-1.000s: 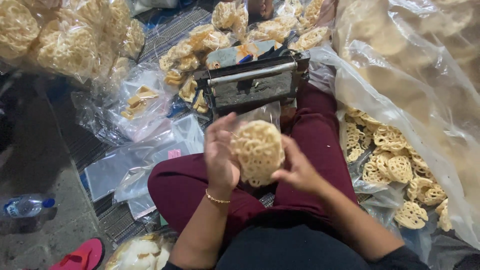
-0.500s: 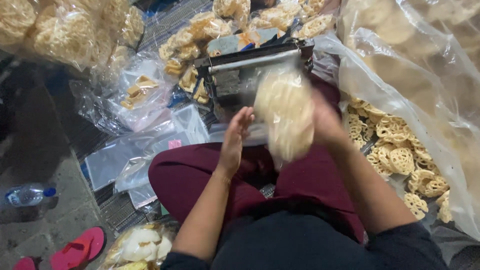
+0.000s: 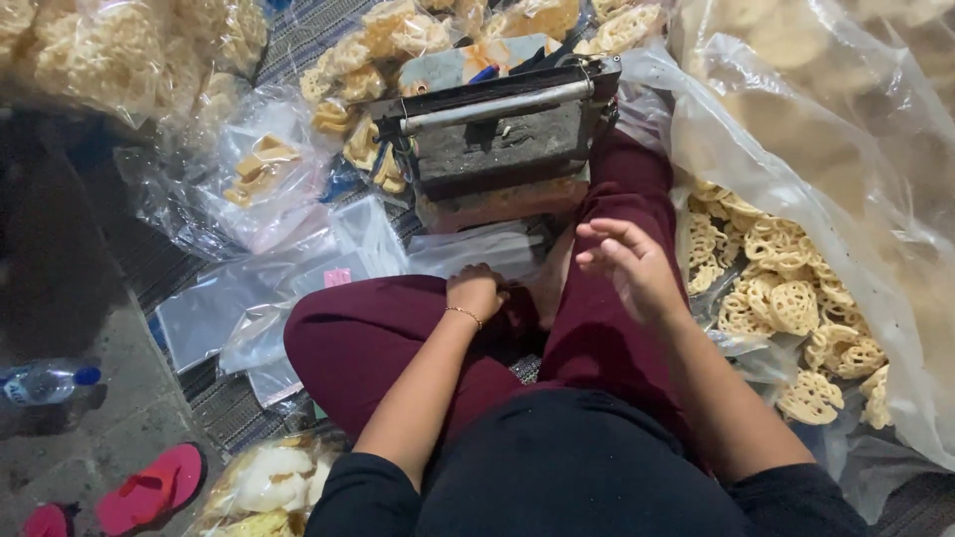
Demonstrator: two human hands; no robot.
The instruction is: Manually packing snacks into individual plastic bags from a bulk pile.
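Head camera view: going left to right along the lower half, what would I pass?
Water bottle → red sandal → left hand → right hand → lattice crackers in the big clear bag.

A person sits cross-legged in dark red trousers (image 3: 378, 338). The left hand (image 3: 476, 291), with a thin gold bracelet (image 3: 464, 315) on the wrist, is curled down on a see-through plastic bag (image 3: 476, 249) lying between the legs. The right hand (image 3: 629, 264) hangs open above the right leg, holding nothing. Just past the bag stands a dark metal sealing machine with a silver bar (image 3: 497, 124). On the right, a big clear plastic sack (image 3: 796, 189) holds round, lacy yellow crackers (image 3: 786, 303). A pink sandal (image 3: 149, 487) and a small water bottle with a blue cap (image 3: 45, 383) lie on the left.
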